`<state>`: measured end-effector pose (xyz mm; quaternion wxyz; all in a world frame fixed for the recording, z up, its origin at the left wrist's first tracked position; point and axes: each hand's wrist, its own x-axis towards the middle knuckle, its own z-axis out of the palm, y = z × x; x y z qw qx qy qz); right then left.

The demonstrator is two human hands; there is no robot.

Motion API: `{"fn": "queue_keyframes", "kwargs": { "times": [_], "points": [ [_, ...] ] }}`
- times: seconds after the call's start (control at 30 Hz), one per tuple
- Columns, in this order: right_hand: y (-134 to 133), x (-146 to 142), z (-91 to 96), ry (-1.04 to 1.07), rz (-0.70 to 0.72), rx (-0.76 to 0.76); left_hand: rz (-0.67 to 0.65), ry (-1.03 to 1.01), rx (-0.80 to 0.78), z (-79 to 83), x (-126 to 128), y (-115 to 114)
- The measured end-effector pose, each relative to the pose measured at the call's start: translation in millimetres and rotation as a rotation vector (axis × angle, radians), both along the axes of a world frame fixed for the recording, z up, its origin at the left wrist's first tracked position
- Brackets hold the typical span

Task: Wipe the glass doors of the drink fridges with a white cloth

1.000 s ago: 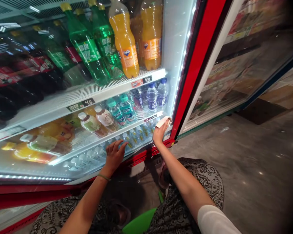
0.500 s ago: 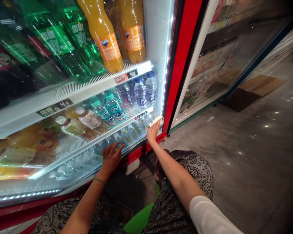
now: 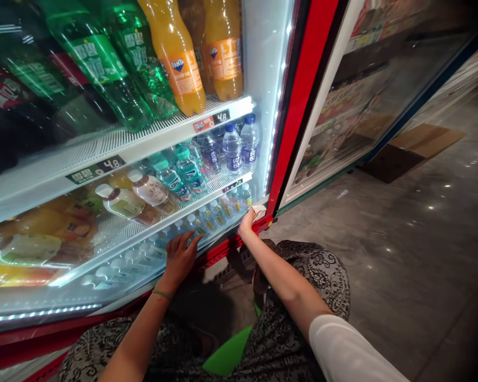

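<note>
Right hand (image 3: 247,223) slid a bit lower, fingers closed on a white cloth (image 3: 259,211) at the fridge's (image 3: 292,106) bottom right corner. Left hand (image 3: 182,253), fingers loosely open, partly covers the small bottles (image 3: 217,212); orange sodas (image 3: 184,74) stand above.

My right hand (image 3: 247,223) covers part of the cloth (image 3: 259,211); I see the orange bottles (image 3: 183,69) cut by the top edge.

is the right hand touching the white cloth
Touching: the head view shows the white cloth right against the fingers of the right hand, with no gap between them.
</note>
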<state>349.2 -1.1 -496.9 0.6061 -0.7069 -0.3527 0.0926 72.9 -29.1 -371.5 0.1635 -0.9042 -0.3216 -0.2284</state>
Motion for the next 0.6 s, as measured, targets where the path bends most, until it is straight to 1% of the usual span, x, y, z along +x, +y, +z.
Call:
{"fn": "queue_keyframes", "kwargs": {
  "times": [0.07, 0.1, 0.13, 0.17, 0.23, 0.27, 0.3, 0.37, 0.43, 0.47, 0.5, 0.53, 0.57, 0.6],
  "points": [
    [-8.2, -25.0, -3.4, -0.009, -0.057, -0.033, 0.007, 0.007, -0.008, -6.4, -2.8, -1.2],
    [-14.9, -38.0, -6.4, -0.048, -0.049, -0.063, 0.009, 0.018, -0.014, -9.8, -4.8, -2.0],
    [-22.8, -50.0, -10.0, -0.142, 0.003, -0.108, 0.013, 0.030, -0.022, -13.2, -7.5, -2.9],
    [-31.1, -59.6, -13.8, -0.274, 0.092, -0.161, 0.019, 0.040, -0.028, -16.2, -10.8, -3.9],
    [-46.5, -67.3, -20.3, -0.558, 0.320, -0.251, 0.048, 0.051, -0.029, -20.5, -20.1, -6.0],
    [-52.4, -64.1, -22.4, -0.667, 0.432, -0.271, 0.068, 0.055, -0.021, -21.6, -26.0, -7.1],
    [-56.5, -56.2, -23.5, -0.717, 0.516, -0.264, 0.086, 0.058, -0.010, -22.0, -32.5, -8.0],
    [-60.1, -29.6, -23.1, -0.785, 0.666, -0.235, 0.118, 0.062, 0.010, -21.6, -45.7, -9.9],
    [-59.3, 3.3, -20.5, -0.811, 0.729, -0.212, 0.143, 0.066, 0.009, -21.1, -56.4, -12.0],
    [-58.2, 18.6, -18.9, -0.816, 0.716, -0.202, 0.156, 0.065, 0.000, -21.5, -59.9, -13.1],
    [-56.9, 31.3, -17.3, -0.774, 0.631, -0.204, 0.170, 0.062, -0.015, -22.4, -62.1, -14.2],
    [-55.3, 40.4, -15.8, -0.704, 0.515, -0.204, 0.183, 0.059, -0.033, -23.9, -62.9, -15.4],
    [-53.2, 45.2, -14.5, -0.611, 0.369, -0.204, 0.193, 0.051, -0.051, -25.9, -62.7, -16.5],
    [-50.5, 45.2, -13.5, -0.510, 0.220, -0.202, 0.203, 0.039, -0.067, -28.1, -61.8, -17.5]
  ]
}}
